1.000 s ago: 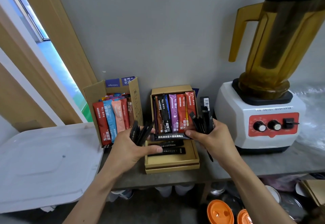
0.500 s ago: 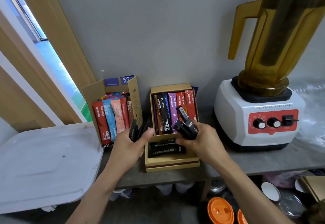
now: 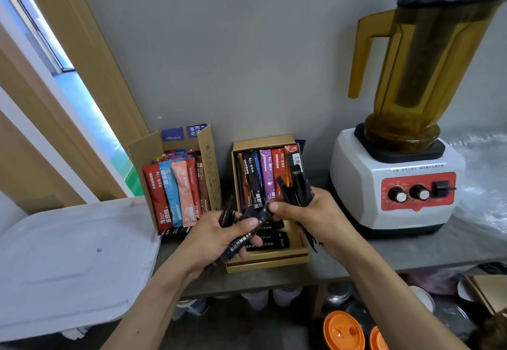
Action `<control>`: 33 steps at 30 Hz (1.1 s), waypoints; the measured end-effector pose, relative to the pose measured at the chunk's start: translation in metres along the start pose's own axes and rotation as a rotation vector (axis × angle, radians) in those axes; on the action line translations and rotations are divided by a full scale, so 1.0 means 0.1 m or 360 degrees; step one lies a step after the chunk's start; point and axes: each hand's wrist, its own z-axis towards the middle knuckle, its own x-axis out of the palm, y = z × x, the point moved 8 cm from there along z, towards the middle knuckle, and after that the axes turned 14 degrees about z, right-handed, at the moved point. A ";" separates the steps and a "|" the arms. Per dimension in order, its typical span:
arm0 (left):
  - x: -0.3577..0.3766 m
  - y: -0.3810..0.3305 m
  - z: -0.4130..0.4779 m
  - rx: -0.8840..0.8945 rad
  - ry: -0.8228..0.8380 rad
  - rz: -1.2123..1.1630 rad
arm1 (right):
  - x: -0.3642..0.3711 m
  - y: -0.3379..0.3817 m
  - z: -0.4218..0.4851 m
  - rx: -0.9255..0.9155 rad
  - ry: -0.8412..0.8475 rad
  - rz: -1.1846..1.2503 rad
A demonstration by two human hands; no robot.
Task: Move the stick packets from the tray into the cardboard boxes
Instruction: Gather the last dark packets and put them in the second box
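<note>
Two open cardboard boxes stand against the wall. The left box (image 3: 210, 157) holds upright red, blue and pink stick packets (image 3: 175, 193). The flat tan box (image 3: 297, 253) holds upright coloured packets at its back and a few black packets (image 3: 270, 241) lying at its front. My left hand (image 3: 212, 242) grips a bunch of black packets over the tan box's left front corner. My right hand (image 3: 315, 216) clutches a fan of black packets (image 3: 297, 187) over the tan box, and its fingertips pinch the top end of one black packet (image 3: 247, 233) that my left hand also holds.
A white tray (image 3: 68, 264) lies at the left, level with the grey shelf (image 3: 411, 253). A white and red blender (image 3: 397, 185) with an amber jug stands right of the tan box. Orange lids (image 3: 344, 333) and containers sit below the shelf.
Both hands have come together over the tan box's front. My right hand now pinches the end of a black packet held in my left hand, and its own bunch stands more upright.
</note>
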 end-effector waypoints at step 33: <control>0.08 -0.11 0.01 -0.0120 0.0020 -0.0223 | 0.19 -0.01 0.00 -0.0034 -0.0014 -0.0010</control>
